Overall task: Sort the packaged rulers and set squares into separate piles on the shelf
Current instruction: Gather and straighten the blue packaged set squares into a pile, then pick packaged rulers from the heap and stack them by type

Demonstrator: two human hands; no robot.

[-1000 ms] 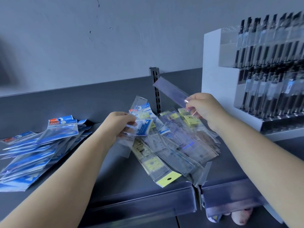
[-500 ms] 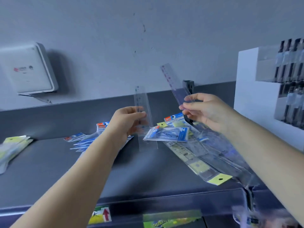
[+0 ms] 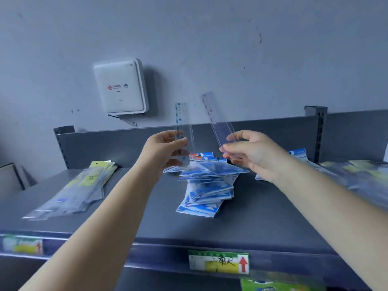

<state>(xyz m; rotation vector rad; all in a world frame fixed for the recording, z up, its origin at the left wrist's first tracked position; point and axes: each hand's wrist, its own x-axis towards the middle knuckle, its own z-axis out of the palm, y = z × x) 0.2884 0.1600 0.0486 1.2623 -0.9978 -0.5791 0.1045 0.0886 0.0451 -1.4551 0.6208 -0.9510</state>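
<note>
Left hand [image 3: 168, 149] pinching low end of a clear packaged ruler [image 3: 183, 122], thumb against fingers, ruler upright. Right hand [image 3: 249, 153] pinching low end of a second clear ruler [image 3: 217, 118], tilted left at top. Both held above blue set-square pile [image 3: 206, 190] mid-shelf. Likely very light, thin, stiff along length but flexy; glossy sleeve probably slippery, so pinch flat faces near one end, not edges. Ruler pile [image 3: 81, 185] at left on shelf [image 3: 262, 223], well apart from blue pile. More mixed packets [image 3: 357, 175] at right, blurred. White wall box [image 3: 120, 87] behind.
</note>
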